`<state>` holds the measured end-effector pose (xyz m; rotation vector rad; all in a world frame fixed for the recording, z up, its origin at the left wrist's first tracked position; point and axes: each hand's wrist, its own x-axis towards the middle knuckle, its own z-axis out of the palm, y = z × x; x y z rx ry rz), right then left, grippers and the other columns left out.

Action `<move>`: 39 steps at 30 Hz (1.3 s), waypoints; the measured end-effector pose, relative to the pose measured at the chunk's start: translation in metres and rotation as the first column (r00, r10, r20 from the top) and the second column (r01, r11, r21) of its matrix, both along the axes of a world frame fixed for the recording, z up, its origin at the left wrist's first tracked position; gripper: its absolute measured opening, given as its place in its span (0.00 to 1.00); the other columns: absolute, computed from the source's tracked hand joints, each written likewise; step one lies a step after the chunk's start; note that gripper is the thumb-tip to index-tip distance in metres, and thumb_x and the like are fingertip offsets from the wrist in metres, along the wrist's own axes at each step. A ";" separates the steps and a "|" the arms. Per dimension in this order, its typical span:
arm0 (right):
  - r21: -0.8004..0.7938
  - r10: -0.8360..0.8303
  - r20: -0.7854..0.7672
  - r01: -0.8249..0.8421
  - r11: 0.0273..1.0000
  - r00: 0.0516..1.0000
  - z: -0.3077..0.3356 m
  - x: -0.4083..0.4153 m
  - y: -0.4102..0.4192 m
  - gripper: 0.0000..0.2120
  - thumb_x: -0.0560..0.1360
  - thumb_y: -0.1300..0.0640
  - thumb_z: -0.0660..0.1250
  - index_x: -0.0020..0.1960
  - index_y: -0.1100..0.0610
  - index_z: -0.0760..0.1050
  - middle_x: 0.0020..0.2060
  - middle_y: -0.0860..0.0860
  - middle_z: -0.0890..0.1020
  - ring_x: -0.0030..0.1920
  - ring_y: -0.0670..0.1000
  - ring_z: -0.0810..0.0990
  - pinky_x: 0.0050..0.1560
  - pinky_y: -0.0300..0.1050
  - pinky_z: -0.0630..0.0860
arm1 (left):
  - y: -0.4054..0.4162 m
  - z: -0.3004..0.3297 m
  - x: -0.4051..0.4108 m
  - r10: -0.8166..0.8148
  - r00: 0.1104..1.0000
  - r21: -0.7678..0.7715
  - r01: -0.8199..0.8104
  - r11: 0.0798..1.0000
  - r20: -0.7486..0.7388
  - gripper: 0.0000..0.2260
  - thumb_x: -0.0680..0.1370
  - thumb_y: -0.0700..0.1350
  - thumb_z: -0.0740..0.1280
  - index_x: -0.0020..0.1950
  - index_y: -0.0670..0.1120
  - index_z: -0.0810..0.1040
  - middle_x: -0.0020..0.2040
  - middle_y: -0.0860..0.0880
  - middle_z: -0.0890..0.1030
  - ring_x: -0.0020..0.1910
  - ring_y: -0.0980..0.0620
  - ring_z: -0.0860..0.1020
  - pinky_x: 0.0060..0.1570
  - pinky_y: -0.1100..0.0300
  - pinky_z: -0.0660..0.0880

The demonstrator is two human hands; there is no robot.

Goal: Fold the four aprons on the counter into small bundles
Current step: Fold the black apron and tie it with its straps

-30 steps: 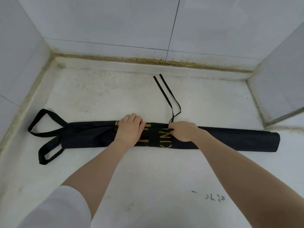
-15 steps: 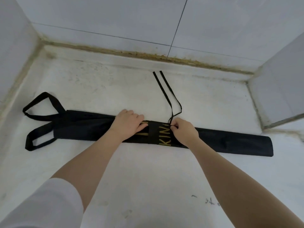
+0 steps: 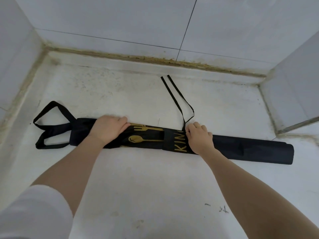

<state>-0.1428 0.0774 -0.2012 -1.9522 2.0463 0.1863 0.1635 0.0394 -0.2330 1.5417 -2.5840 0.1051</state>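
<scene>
A black apron lies across the white counter as a long narrow strip, with a gold fork, spoon and letters printed on it. My left hand grips the strip's far edge left of the print, fingers curled over the fold. Near the letters, my right hand grips the far edge where two thin ties leave the strip and run toward the back wall. The neck strap loops lie flat at the strip's left end. Only this one apron is in view.
Tiled walls close the counter in at the back, the left and the right, with a stained seam along the back. A few dark marks sit on the counter near me.
My hands have moved apart along the strip, the left one leftward and the right one rightward. The gold fork and spoon print now shows between them, and the strip looks wider.
</scene>
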 end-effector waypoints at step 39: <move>-0.026 -0.214 0.294 0.231 0.973 0.931 -0.002 0.009 -0.008 0.18 0.78 0.44 0.57 0.57 0.55 0.76 0.61 0.52 0.70 0.63 0.54 0.67 0.64 0.50 0.64 | 0.051 0.002 -0.173 0.227 0.972 0.361 -0.232 0.903 0.058 0.29 0.76 0.59 0.47 0.71 0.46 0.67 0.72 0.44 0.68 0.70 0.42 0.66 0.69 0.42 0.56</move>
